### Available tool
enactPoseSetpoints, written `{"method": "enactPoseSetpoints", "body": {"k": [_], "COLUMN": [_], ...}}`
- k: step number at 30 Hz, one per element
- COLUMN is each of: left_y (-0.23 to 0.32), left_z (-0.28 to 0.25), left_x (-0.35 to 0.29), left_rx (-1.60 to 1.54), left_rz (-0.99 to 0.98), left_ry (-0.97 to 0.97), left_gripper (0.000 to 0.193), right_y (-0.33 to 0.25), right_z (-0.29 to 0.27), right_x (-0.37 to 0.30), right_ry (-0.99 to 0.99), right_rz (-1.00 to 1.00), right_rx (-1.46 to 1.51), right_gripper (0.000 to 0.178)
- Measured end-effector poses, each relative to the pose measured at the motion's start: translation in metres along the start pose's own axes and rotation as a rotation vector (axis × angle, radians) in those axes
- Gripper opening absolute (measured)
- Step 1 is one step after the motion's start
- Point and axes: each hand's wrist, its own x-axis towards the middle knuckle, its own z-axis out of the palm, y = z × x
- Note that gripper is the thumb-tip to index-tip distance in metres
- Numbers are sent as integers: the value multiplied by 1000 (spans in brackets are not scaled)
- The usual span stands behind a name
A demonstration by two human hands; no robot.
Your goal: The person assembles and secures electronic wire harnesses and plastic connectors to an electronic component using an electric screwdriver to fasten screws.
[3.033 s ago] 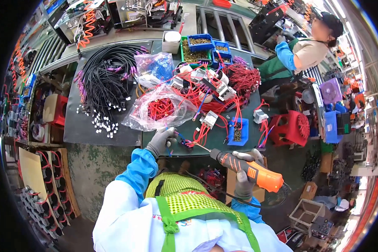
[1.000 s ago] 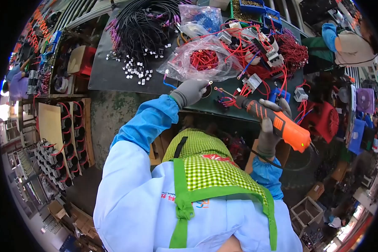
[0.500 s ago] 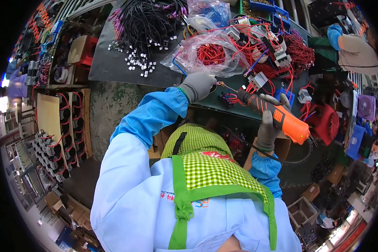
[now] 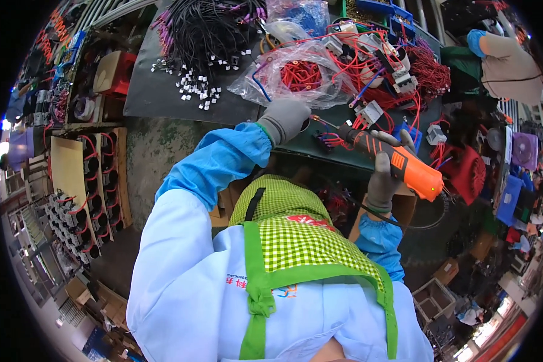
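Note:
My left hand [image 4: 285, 119], in a grey glove and blue sleeve cover, is closed at the table's near edge. A short blue wire [image 4: 260, 87] with a ring terminal at its upper end runs down into its fingers. My right hand [image 4: 385, 175], also gloved, is wrapped around an orange and black electric screwdriver [image 4: 404, 163]. The screwdriver lies level, its thin bit [image 4: 327, 122] pointing left toward a small copper-coloured piece [image 4: 315, 118] at my left fingertips. Whether bit and piece touch is too small to tell. A dark cord [image 4: 398, 223] hangs by my right wrist.
Beyond my hands lie a plastic bag of red wires [image 4: 301, 75] and grey breakers [image 4: 369, 113] with red wires. Black cables with white connectors [image 4: 202, 84] cover the back left. Blue bins [image 4: 402, 24] stand behind. A co-worker's arm [image 4: 479, 45] is at the right.
Both hands keep nearly the same place and hold. The blue wire's free upper end shows more clearly now, and the view has shifted slightly.

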Motion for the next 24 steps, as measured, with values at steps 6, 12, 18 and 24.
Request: {"method": "enactPoseSetpoints", "body": {"k": [6, 12, 18, 24], "left_y": [-6, -19, -46, -57], "left_z": [7, 18, 52, 68], "left_x": [-2, -7, -6, -2], "left_rx": [20, 32, -9, -80], "left_rz": [41, 55, 0, 49], "left_ry": [105, 82, 51, 125], "left_gripper": [16, 17, 16, 15], "right_y": [-11, 2, 5, 17], "right_z": [11, 18, 38, 56], "right_x": [-1, -8, -4, 3], "right_ry": [-102, -276, -362, -283], "right_rz": [-12, -110, -127, -14], "right_rx": [-8, -41, -196, 10], "right_gripper": [68, 71, 70, 57]}}
